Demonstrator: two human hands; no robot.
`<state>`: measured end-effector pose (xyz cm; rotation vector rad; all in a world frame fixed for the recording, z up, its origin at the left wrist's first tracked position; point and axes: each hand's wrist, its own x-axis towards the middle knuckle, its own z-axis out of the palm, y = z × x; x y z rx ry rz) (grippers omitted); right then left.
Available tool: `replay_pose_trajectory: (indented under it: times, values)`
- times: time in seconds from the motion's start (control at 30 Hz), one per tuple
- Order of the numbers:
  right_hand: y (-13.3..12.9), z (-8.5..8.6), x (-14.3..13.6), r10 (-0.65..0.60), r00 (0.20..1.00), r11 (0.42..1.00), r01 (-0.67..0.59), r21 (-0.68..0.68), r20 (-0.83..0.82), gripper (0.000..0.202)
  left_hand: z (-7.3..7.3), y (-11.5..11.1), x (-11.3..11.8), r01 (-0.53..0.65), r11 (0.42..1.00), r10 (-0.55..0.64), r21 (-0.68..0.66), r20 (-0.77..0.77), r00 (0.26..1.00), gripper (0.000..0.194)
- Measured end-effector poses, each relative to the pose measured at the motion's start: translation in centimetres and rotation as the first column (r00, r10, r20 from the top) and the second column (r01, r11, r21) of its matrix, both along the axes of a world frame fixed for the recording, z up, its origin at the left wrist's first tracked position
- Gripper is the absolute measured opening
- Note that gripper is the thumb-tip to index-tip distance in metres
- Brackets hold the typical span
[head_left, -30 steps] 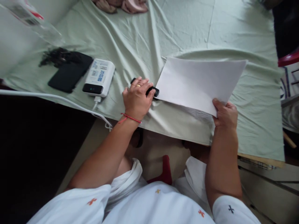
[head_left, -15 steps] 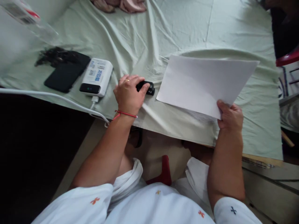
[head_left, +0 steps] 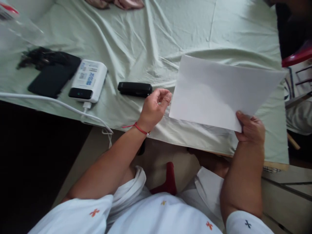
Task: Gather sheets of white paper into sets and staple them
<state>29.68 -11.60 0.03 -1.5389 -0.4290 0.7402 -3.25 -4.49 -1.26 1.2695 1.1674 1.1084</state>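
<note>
Here the left hand's (head_left: 154, 107) fingers are curling in narrowly near the middle of the frame, the thumb coming close to the fingertips just beside the left edge of the white paper (head_left: 214, 91); whether they're pinching or touching it, I can't tell. Over on the right, the right hand (head_left: 252, 130) is gripping the paper's near edge, thumb pressing on top, other fingers tucking underneath. The sheet is spreading right of center, above the pale green cloth (head_left: 190, 29). Just left of the left hand, a black stapler (head_left: 135, 88) is lying on the cloth. Farther left, a white power bank (head_left: 89, 79) is resting with a white cable (head_left: 56, 101) plugging into its near end. Beside it, a flat black object (head_left: 50, 79) is lying partly beneath a dark tangled bundle (head_left: 37, 58). Pinkish fabric (head_left: 129, 3) is peeking in at the top.
</note>
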Motion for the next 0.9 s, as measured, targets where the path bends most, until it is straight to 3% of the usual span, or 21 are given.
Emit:
replay_pose_trajectory:
  times: [0.1,0.2,0.27,0.4,0.5,0.67,0.9]
  values:
    - [-0.3,-0.1,0.3,0.010,1.000,1.000,-0.010,0.002,0.007,0.035,-0.4,0.2,0.2,0.152,0.971,-0.127,-0.183,0.142,0.982,0.035]
    - [-0.5,-0.3,0.6,0.024,1.000,1.000,-0.024,0.009,0.005,0.036,-0.4,0.1,0.3,0.264,0.933,-0.237,-0.244,0.135,0.962,0.027]
    - [-0.5,-0.5,0.6,0.028,0.999,0.999,-0.029,0.032,0.031,0.037,-0.4,0.0,0.4,0.254,0.941,-0.247,-0.224,0.063,0.967,0.022]
    - [-0.4,-0.9,0.4,0.030,0.994,0.995,-0.040,0.096,0.104,0.036,-0.4,0.0,0.8,0.164,0.968,-0.169,-0.189,-0.010,0.986,0.044]
    - [-0.1,-1.0,0.3,0.014,0.994,0.994,-0.026,0.108,0.113,0.037,-0.2,0.2,1.1,0.159,0.968,-0.154,-0.193,0.039,0.987,0.055]
    - [0.2,-0.9,0.1,-0.028,0.995,0.992,0.016,0.127,0.100,0.038,0.2,0.2,1.0,0.240,0.939,-0.217,-0.246,0.117,0.969,0.048]
    - [0.4,-1.0,-0.8,0.016,0.995,0.990,-0.030,0.137,0.098,0.035,-0.8,0.2,0.6,0.166,0.958,-0.134,-0.233,0.149,0.980,0.058]
